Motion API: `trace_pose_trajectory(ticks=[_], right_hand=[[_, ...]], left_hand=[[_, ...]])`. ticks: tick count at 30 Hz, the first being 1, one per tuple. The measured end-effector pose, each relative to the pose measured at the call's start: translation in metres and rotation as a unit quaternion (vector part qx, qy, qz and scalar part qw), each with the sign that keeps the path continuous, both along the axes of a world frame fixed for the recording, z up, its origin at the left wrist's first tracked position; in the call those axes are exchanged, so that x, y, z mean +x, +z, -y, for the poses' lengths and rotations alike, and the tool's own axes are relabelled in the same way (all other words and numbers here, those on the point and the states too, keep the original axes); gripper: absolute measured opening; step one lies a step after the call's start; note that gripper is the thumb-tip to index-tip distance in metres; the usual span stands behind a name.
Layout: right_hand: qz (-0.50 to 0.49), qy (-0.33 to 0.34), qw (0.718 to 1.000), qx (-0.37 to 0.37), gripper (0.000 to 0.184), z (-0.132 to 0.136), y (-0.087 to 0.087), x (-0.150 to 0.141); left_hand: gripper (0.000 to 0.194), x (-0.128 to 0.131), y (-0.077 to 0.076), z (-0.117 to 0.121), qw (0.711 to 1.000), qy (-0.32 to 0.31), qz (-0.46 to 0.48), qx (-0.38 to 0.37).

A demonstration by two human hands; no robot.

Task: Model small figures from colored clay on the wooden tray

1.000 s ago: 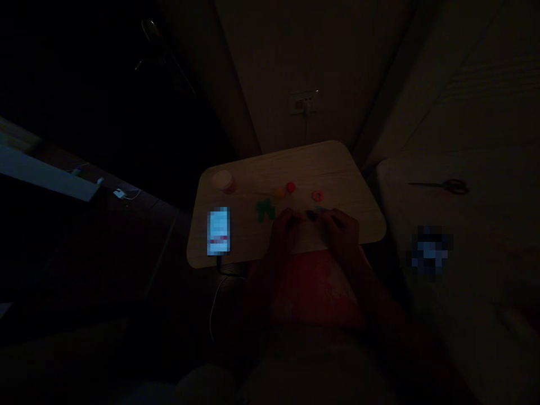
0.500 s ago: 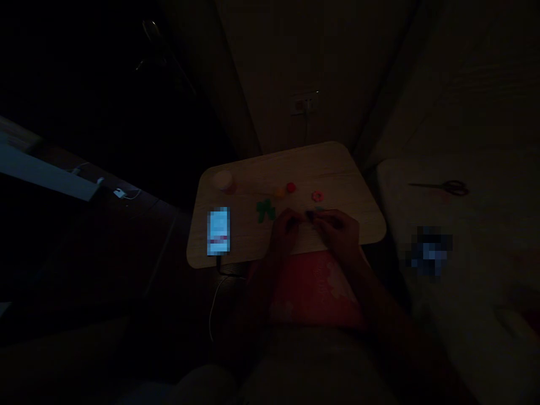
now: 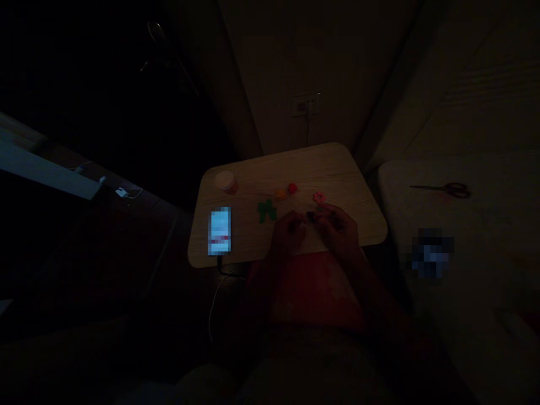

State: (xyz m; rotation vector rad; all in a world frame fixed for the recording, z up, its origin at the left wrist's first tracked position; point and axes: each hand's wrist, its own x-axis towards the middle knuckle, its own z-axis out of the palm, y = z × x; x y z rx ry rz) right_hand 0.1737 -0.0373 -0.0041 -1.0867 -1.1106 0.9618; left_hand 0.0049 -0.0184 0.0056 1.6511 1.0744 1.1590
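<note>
In dim light, my left hand is over the near part of the small wooden table, fingers curled together; what they hold, if anything, is hidden. Facing it, my right hand has its thumb and fingers pinched at a small dark lump. Just beyond the right fingers lies a bit of green-teal material, partly covered. A pink flower-shaped ring sits behind that. Farther left are a red ball, an orange piece and a green shape with several lobes.
A lit phone with a cable lies at the table's left side, below a pale-lidded tub. Scissors rest on the pale surface at right. A wall socket with a plugged-in cable is behind the table.
The view has shifted slightly. Both hands stay over the same spot, with small finger movements; the left fingertips have drawn back a little from the dark lump.
</note>
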Motion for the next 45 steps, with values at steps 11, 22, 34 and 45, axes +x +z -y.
trace_pose_trajectory(ticks=[11,22,34,45], right_hand=[[0.012,0.059,0.998,-0.024,0.044,0.003,-0.001,-0.002],[0.220,-0.089,0.969,0.070,0.018,-0.001,0.001,-0.002],[0.427,-0.083,0.897,0.083,0.027,-0.006,-0.006,-0.012],[0.170,-0.003,0.985,0.033,0.034,-0.001,-0.003,-0.003]], left_hand=[[0.022,0.004,-0.001,0.000,0.999,-0.003,-0.033,0.013],[0.047,-0.001,-0.004,-0.002,1.000,0.003,-0.007,-0.010],[0.014,0.002,-0.002,-0.003,0.997,0.069,-0.015,-0.025],[0.016,0.000,-0.004,-0.007,0.998,0.063,0.001,0.007]])
